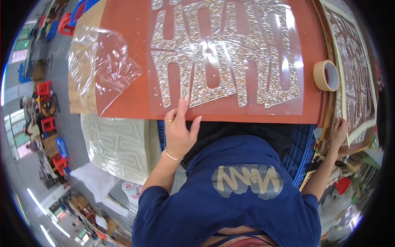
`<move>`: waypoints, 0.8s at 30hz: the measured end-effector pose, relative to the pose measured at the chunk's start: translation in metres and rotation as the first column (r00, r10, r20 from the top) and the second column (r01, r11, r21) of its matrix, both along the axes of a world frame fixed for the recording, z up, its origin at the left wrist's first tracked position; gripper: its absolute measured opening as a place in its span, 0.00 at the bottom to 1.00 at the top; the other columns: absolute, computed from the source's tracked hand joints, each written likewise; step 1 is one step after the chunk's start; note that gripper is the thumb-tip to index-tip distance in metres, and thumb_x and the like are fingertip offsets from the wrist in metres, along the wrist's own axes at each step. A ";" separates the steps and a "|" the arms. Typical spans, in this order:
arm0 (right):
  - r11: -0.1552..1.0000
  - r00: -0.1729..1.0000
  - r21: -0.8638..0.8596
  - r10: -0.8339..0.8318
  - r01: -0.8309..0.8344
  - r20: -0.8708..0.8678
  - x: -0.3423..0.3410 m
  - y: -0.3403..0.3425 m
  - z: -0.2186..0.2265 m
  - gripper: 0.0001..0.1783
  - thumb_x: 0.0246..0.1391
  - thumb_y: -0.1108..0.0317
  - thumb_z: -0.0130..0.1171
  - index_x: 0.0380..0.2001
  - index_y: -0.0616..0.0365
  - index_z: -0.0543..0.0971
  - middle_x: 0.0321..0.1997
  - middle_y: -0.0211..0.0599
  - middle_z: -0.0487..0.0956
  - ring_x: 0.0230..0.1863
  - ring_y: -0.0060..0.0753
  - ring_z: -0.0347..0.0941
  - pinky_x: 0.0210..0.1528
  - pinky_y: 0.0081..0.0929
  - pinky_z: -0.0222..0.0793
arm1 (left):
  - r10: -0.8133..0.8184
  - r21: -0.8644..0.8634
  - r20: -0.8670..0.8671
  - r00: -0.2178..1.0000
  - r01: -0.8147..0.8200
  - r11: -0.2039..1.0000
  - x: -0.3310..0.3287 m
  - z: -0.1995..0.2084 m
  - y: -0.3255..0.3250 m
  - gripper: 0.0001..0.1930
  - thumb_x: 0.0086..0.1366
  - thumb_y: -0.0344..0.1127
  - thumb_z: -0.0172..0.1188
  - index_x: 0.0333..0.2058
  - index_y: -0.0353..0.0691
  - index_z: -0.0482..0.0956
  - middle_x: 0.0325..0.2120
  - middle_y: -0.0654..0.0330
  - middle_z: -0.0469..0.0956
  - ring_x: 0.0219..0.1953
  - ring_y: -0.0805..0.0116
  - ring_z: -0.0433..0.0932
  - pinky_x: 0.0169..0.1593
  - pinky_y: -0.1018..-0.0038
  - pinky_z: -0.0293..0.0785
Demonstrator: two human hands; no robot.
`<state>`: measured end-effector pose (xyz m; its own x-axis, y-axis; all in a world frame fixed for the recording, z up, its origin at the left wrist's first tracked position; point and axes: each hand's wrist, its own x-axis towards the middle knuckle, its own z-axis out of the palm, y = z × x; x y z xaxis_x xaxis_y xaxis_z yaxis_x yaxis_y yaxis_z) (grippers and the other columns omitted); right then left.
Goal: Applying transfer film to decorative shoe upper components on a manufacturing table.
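Observation:
On the red-brown table board lies a clear plastic film (297,108) with glittering, stone-covered cut shapes (214,61) on it. The shapes have long rounded cut-outs between them. My left hand (180,129) is open, its fingers stretched out, with the fingertips at the film's near edge beside one of the shapes. At the far right my right hand (339,131) has its fingers closed at the edge of a framed sheet (353,61) with similar glittering pieces. What those fingers hold is too small to make out.
A tape roll (326,75) sits near the board's right edge. Crumpled clear plastic (109,61) lies on the left. Below it is a stack of pale moulded sheets (119,144). A blue plastic crate (299,152) stands under the table's front edge, and red stools (48,123) stand farther left.

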<state>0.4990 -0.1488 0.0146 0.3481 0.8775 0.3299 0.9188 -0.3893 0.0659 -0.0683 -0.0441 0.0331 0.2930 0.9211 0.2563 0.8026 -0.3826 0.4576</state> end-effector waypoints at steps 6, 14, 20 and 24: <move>0.999 0.997 0.019 0.042 -0.041 -0.058 -0.020 0.008 0.012 0.06 0.58 0.72 0.53 0.35 0.64 0.74 0.34 0.47 0.72 0.38 0.51 0.70 0.41 0.39 0.66 | -0.041 -0.003 -0.100 0.994 0.041 0.999 0.006 0.007 0.003 0.40 0.50 0.39 0.70 0.58 0.25 0.61 0.46 0.50 0.78 0.41 0.59 0.70 0.51 0.69 0.63; 0.993 0.984 0.109 -0.016 0.036 -0.179 -0.036 0.018 0.022 0.08 0.58 0.69 0.54 0.32 0.64 0.73 0.33 0.47 0.72 0.37 0.51 0.70 0.39 0.40 0.65 | 0.033 -0.038 0.132 0.991 -0.028 0.999 -0.005 0.006 0.009 0.28 0.56 0.31 0.65 0.55 0.30 0.68 0.47 0.52 0.78 0.37 0.62 0.73 0.45 0.69 0.71; 0.995 0.987 0.064 -0.071 0.081 -0.142 -0.028 0.011 0.016 0.12 0.60 0.66 0.52 0.28 0.64 0.73 0.30 0.47 0.71 0.36 0.51 0.69 0.39 0.41 0.64 | 0.244 0.008 0.417 0.876 -0.271 0.962 -0.001 -0.016 0.008 0.16 0.57 0.21 0.60 0.46 0.31 0.76 0.40 0.54 0.68 0.32 0.70 0.73 0.34 0.80 0.72; 0.996 0.987 0.057 -0.063 0.072 -0.150 -0.012 0.000 0.007 0.10 0.59 0.67 0.53 0.29 0.64 0.71 0.30 0.47 0.70 0.36 0.52 0.68 0.40 0.42 0.63 | 0.244 -0.008 0.216 0.945 -0.248 0.969 -0.005 -0.005 0.019 0.15 0.55 0.21 0.62 0.42 0.34 0.78 0.39 0.55 0.69 0.31 0.70 0.72 0.32 0.78 0.72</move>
<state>0.4870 -0.1486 0.0211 0.4548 0.8298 0.3233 0.8881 -0.4498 -0.0949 -0.0738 -0.0254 0.0277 -0.0060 0.9519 0.3063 0.7569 -0.1959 0.6235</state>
